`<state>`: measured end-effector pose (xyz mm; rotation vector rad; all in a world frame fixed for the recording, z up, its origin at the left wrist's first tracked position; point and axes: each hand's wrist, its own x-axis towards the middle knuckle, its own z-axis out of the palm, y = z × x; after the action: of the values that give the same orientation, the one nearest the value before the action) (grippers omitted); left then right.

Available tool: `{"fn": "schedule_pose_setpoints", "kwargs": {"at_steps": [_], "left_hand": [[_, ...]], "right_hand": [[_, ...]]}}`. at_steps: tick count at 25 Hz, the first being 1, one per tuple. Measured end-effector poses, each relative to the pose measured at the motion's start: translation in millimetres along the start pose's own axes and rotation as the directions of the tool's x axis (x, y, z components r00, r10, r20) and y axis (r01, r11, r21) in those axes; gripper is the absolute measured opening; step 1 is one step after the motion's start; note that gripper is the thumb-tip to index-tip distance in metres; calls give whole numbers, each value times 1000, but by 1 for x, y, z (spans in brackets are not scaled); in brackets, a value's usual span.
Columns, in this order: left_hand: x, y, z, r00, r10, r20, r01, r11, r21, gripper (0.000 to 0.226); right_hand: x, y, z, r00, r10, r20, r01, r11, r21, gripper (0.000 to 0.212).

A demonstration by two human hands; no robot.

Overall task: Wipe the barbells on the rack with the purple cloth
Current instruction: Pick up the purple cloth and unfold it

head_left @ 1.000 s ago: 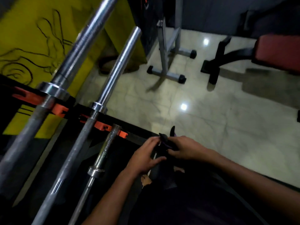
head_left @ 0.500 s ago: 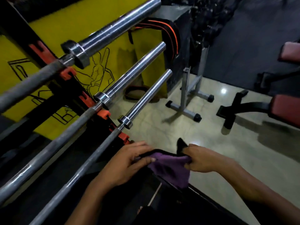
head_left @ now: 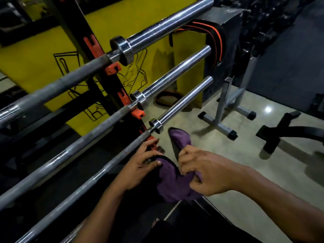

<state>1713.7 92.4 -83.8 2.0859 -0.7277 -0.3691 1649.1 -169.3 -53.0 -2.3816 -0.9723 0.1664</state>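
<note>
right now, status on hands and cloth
Left hand and right hand both gripping purple cloth. Cloth off the lowest barbell. Nothing in the way.

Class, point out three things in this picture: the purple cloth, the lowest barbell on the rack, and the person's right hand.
purple cloth (head_left: 172,183): head view, on the bunched middle fold between the hands.
lowest barbell (head_left: 184,104): head view, on its shiny sleeve beyond the collar.
right hand (head_left: 208,171): head view, on the back of the hand.

View: single head cam, wide-angle, no second view to overlap
Faces: forward and down, tilted
Near: left hand (head_left: 140,165), right hand (head_left: 205,172), lowest barbell (head_left: 98,174) close under lens
Far: floor (head_left: 219,155) stretches right, yellow wall (head_left: 122,23) left
</note>
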Motion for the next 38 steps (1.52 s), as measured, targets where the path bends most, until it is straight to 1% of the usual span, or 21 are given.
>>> {"fn": "schedule_pose_setpoints", "kwargs": {"at_steps": [2,5,6,10,13,15,16,18,19,21,23,26,28,30,32,35,37,38], "left_hand": [[2,3,9,998,4,67,-2,1000,-30,17],[8,6,20,993,72,97,-70,997,-23,13],[12,6,24,990,70,119,-67,997,-30,14],[30,8,40,957,77,279,-42,991,-131,18],[45,13,48,955,84,285,-29,981,-191,7],[57,18,52,940,98,328,-13,968,-252,13],[64,20,54,928,92,361,-10,975,-223,22],[75,25,58,897,50,439,-4,994,-106,44],[78,27,60,886,36,463,-2,997,-74,47],[80,27,60,881,52,469,-19,997,-73,33],[77,26,56,906,52,419,-15,996,-92,22],[72,24,43,960,22,280,-2,997,-72,12],[69,25,30,974,-5,226,14,999,-36,11],[66,23,16,985,-42,168,35,998,43,10],[62,25,3,989,-105,108,95,991,95,14],[56,33,-7,988,-152,25,149,984,96,12],[50,39,-12,986,-147,-72,153,985,82,11],[48,40,-14,982,-145,-123,151,988,44,11]], "right_hand": [[-3,-7,-5,998,-54,45,52,997,54,6],[-14,-8,-10,995,-71,64,65,993,102,12],[-17,-7,-11,997,-63,49,57,992,112,13],[-30,-2,-20,1000,-9,16,6,988,153,15],[-38,2,-28,1000,24,11,-26,983,181,23],[-39,6,-30,999,36,-7,-34,977,211,31],[-38,8,-30,999,32,-21,-27,977,212,35],[-35,11,-27,998,38,-50,-28,982,187,38],[-34,13,-26,997,51,-55,-41,984,173,37],[-36,18,-27,995,81,-50,-72,986,152,36],[-40,24,-30,990,134,-51,-125,980,156,33],[-47,33,-35,975,218,-44,-209,966,149,29],[-49,42,-39,964,267,3,-267,962,54,27],[-48,55,-42,946,324,29,-322,945,-61,23],[-46,67,-46,923,384,24,-381,921,-87,20],[-37,76,-51,912,409,-39,-410,911,-41,24],[-29,79,-53,915,379,-139,-382,924,6,19],[-25,80,-54,911,366,-191,-368,929,28,17]]}}
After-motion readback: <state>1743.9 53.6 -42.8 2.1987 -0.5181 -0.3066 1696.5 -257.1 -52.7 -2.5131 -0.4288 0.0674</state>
